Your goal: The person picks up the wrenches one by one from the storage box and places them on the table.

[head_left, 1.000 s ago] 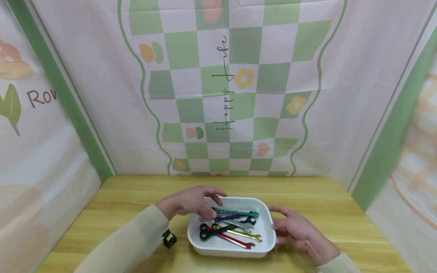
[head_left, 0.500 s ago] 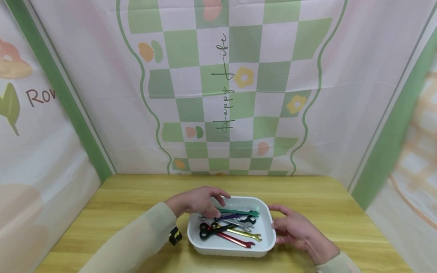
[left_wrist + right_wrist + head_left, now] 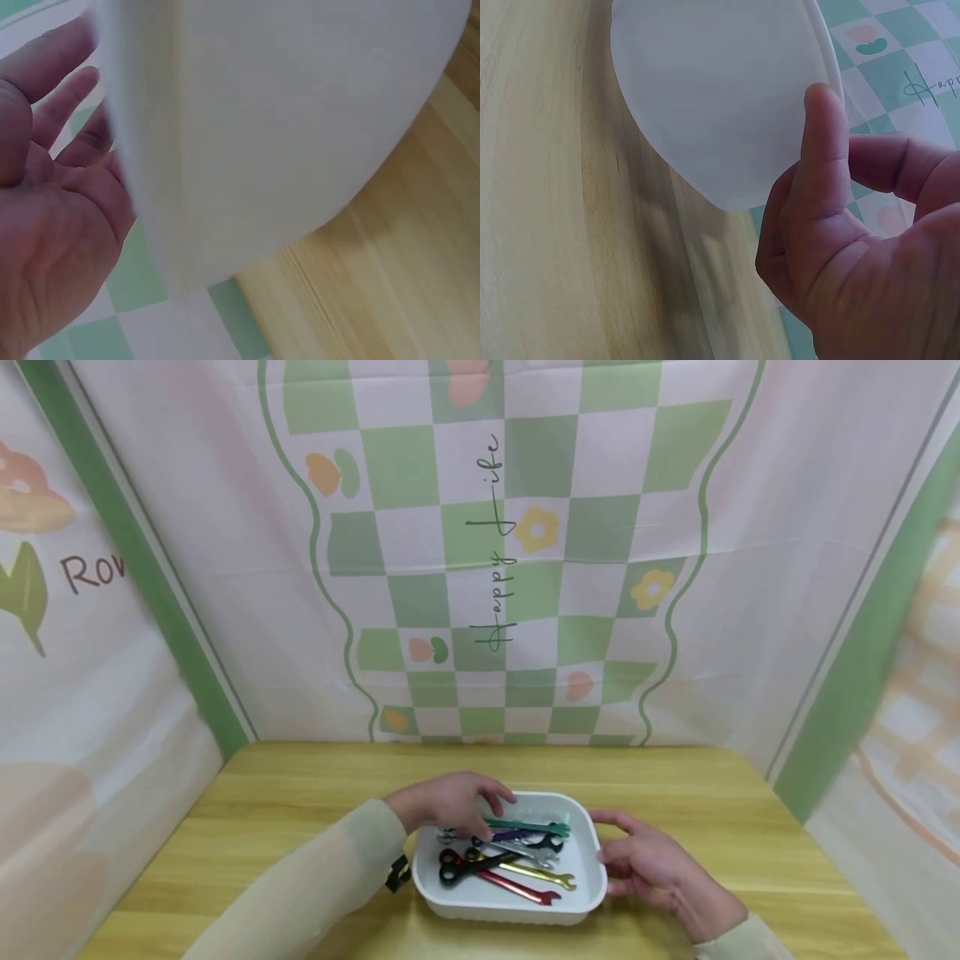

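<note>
A white tray [image 3: 512, 917] on the table bears several wrenches. My left hand [image 3: 450, 802] reaches over its back left edge, fingers apart. The thumb is beside the purple wrench [image 3: 513, 835]. A green wrench [image 3: 528, 827] lies at the back, its left end hidden by the hand. In the left wrist view the tray's wall [image 3: 262, 142] hides the fingertips. My right hand [image 3: 660, 868] touches the tray's right side from outside, its fingers loosely bent. Toward the front lie a black wrench [image 3: 480, 865], a gold wrench [image 3: 543, 875] and a red wrench [image 3: 517, 887]; silver wrenches [image 3: 532, 853] lie among them.
The wooden table [image 3: 300, 785] extends around the tray. A printed fabric backdrop [image 3: 480, 568] rises behind it, with fabric side walls left and right. A small black device [image 3: 398, 872] shows under the left wrist.
My left hand has moved to the right, farther over the tray, with the black device under its wrist. The right hand, tray and wrenches look still.
</note>
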A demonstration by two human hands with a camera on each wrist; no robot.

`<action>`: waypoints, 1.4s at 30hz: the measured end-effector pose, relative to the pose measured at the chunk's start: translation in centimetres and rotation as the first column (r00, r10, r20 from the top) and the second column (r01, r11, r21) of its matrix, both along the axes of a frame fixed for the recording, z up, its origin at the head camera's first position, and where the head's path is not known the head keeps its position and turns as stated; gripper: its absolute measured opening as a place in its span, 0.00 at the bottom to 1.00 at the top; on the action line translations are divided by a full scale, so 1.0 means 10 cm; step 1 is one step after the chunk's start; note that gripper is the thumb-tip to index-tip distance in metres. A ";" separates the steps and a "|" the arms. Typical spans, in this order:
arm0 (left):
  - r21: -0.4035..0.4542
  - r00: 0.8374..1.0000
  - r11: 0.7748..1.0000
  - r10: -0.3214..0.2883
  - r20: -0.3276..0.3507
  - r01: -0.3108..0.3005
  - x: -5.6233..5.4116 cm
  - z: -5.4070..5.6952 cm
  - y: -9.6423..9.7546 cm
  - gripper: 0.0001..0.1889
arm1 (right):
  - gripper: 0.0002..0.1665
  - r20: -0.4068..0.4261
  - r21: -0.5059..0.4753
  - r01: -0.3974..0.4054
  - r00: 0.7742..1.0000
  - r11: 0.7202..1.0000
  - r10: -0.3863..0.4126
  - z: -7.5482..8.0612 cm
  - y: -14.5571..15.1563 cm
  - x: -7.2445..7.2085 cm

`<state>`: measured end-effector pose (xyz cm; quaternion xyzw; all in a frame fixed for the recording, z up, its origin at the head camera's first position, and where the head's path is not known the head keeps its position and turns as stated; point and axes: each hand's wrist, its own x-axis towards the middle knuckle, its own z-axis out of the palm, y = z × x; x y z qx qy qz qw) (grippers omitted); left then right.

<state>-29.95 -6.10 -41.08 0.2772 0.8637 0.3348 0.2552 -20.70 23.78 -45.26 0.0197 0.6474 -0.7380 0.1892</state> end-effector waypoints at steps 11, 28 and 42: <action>-0.071 0.995 0.998 -0.006 -0.097 -0.001 -0.02 0.03 0.03 0.33 | 0.49 0.002 -0.004 0.008 1.000 1.000 -0.008 0.02 -0.01 0.01; -0.087 0.993 0.993 -0.086 -0.080 0.079 -0.07 -0.07 0.03 0.37 | 0.49 0.012 -0.007 0.016 1.000 1.000 -0.016 -0.02 0.00 0.02; -0.223 0.949 0.968 -0.173 -0.265 0.114 0.02 -0.12 0.09 0.27 | 0.49 0.005 -0.006 0.015 1.000 1.000 -0.014 -0.02 0.00 0.01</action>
